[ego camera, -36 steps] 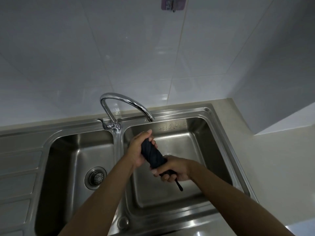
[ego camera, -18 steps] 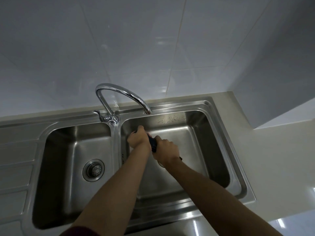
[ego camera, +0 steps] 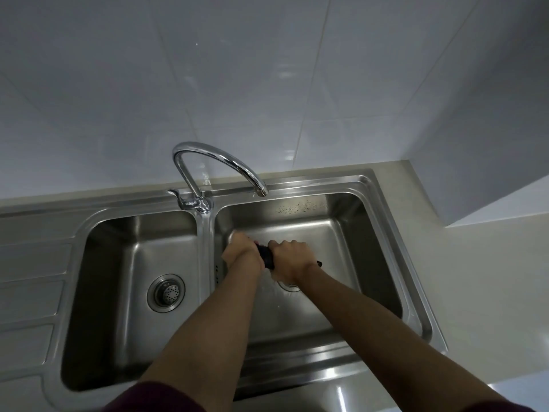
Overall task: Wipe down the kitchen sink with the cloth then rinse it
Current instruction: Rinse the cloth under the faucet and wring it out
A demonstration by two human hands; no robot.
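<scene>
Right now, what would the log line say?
left hand: grips dark cloth | right hand: grips dark cloth | place: over right basin

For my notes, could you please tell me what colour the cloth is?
The cloth is dark, near black; head view.

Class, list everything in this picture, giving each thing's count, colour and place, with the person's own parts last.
sink: one, steel, two basins, centre
tap: one, chrome, behind the basins, spout over the right one
strainer: one, steel, left basin floor
cloth: one, dark, over the right basin
counter: one, beige, around the sink
wall tiles: many, white, behind
left hand: one, gripping the cloth
right hand: one, gripping the cloth
</scene>
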